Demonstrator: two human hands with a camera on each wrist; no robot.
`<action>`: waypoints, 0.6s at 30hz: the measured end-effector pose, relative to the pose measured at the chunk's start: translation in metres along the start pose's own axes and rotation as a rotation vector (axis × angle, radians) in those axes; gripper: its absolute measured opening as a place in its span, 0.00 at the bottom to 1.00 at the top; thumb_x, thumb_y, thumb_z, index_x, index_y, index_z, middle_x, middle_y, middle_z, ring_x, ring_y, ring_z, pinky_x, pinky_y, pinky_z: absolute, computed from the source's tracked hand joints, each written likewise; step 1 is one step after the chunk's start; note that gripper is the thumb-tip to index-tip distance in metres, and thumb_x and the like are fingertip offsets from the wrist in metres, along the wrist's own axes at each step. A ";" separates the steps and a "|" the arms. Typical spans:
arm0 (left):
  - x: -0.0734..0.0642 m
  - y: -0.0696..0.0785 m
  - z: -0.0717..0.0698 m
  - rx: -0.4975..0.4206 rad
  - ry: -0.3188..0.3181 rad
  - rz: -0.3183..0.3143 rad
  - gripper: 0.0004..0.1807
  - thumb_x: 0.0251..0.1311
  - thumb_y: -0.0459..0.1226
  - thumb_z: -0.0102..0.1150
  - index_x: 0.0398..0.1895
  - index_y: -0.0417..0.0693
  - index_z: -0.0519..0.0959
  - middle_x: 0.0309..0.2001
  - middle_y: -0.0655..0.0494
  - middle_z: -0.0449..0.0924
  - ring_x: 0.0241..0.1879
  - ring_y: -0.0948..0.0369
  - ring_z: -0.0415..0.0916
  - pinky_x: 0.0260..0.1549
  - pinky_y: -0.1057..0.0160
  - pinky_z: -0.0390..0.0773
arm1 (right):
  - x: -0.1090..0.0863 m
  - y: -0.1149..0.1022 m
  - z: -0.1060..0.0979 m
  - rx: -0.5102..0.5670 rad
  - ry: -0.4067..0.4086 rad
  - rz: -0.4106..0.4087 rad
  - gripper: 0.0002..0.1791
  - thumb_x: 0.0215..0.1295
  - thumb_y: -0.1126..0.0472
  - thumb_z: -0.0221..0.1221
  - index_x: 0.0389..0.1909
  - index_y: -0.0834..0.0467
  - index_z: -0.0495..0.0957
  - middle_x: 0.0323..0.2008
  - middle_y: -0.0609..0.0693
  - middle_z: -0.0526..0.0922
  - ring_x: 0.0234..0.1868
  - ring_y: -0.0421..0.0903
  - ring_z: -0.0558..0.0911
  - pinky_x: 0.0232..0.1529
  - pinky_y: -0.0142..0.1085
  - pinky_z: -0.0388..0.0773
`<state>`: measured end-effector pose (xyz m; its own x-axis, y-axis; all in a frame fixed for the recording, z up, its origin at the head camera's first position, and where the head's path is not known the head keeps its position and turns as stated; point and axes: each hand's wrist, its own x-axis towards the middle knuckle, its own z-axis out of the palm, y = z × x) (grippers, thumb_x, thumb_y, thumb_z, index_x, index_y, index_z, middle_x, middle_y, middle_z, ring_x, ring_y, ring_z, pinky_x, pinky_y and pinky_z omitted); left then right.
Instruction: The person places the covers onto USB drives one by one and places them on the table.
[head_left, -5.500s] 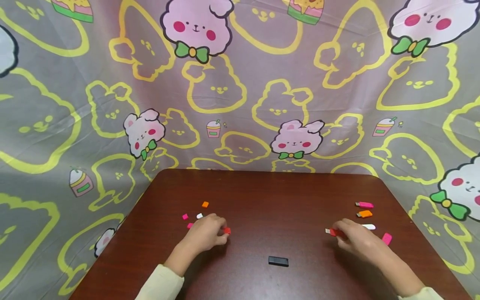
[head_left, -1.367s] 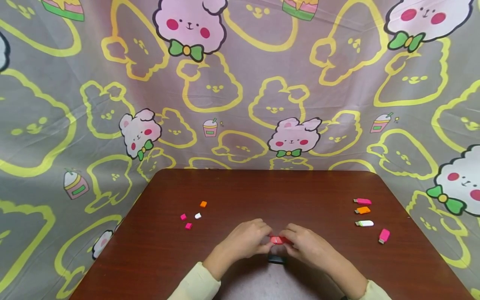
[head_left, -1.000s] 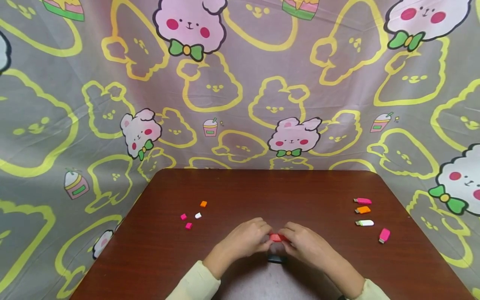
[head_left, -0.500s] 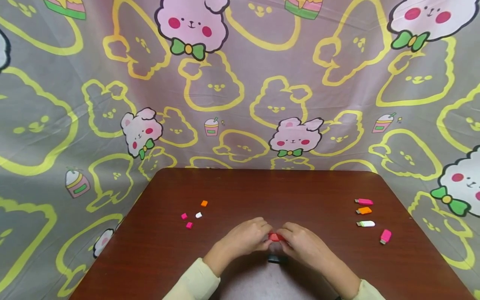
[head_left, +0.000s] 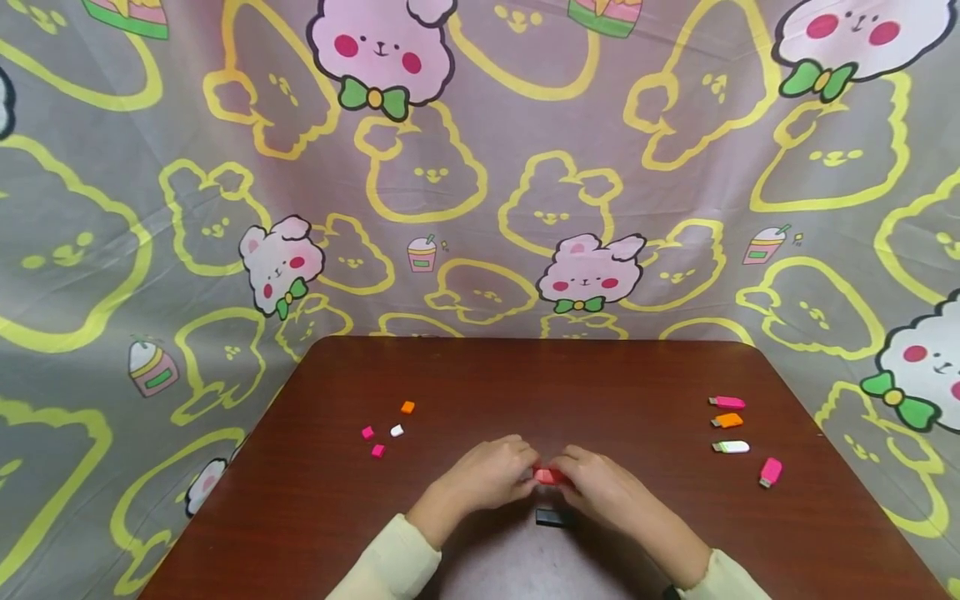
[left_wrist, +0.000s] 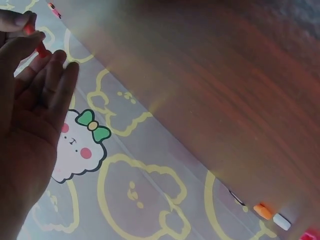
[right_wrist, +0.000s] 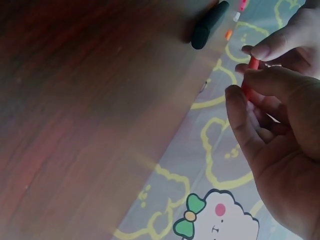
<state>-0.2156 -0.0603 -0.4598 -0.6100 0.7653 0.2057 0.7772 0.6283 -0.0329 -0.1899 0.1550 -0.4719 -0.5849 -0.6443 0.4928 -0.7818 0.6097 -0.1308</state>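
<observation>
Just behind the black stick, my two hands meet over the middle of the table. Fingers of my left hand [head_left: 487, 473] pinch the left end of a red USB stick [head_left: 547, 476], where its cap sits. My right hand [head_left: 606, 490] pinches the body end. The two red parts are in line, end to end, with the metal plug out of sight. In the right wrist view the red stick [right_wrist: 250, 75] spans both hands' fingertips. A black USB stick [head_left: 551, 518] lies on the table below the hands.
On the left lie small loose caps: an orange cap [head_left: 407, 407], a white cap [head_left: 397, 431] and two pink ones. Uncapped sticks lie at right: a pink stick [head_left: 727, 402], an orange stick [head_left: 727, 421], a white stick [head_left: 731, 447] and another pink stick [head_left: 770, 472]. Patterned cloth surrounds the table.
My hands, earlier far apart with the red cap in the left and the red stick in the right, came together mid-table. Over the last second they shifted slightly left, still pinching the red parts.
</observation>
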 end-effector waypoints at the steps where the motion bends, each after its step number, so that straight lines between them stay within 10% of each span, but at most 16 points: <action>1: 0.000 0.000 0.001 -0.001 -0.010 -0.013 0.09 0.60 0.46 0.70 0.33 0.54 0.81 0.29 0.64 0.77 0.30 0.67 0.70 0.25 0.73 0.70 | 0.000 0.000 0.000 0.006 -0.018 0.015 0.13 0.51 0.68 0.73 0.37 0.56 0.84 0.33 0.44 0.79 0.29 0.38 0.79 0.28 0.31 0.77; 18: 0.003 0.011 0.017 0.095 -0.033 -0.080 0.12 0.57 0.48 0.71 0.25 0.57 0.78 0.26 0.66 0.78 0.31 0.65 0.74 0.25 0.67 0.74 | 0.002 0.003 0.009 -0.017 -0.186 0.084 0.10 0.49 0.69 0.70 0.28 0.55 0.79 0.27 0.44 0.72 0.23 0.39 0.74 0.23 0.32 0.72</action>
<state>-0.2121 -0.0486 -0.4763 -0.6756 0.7153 0.1787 0.7086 0.6969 -0.1107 -0.1955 0.1519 -0.4788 -0.6793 -0.6638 0.3129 -0.7254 0.6719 -0.1495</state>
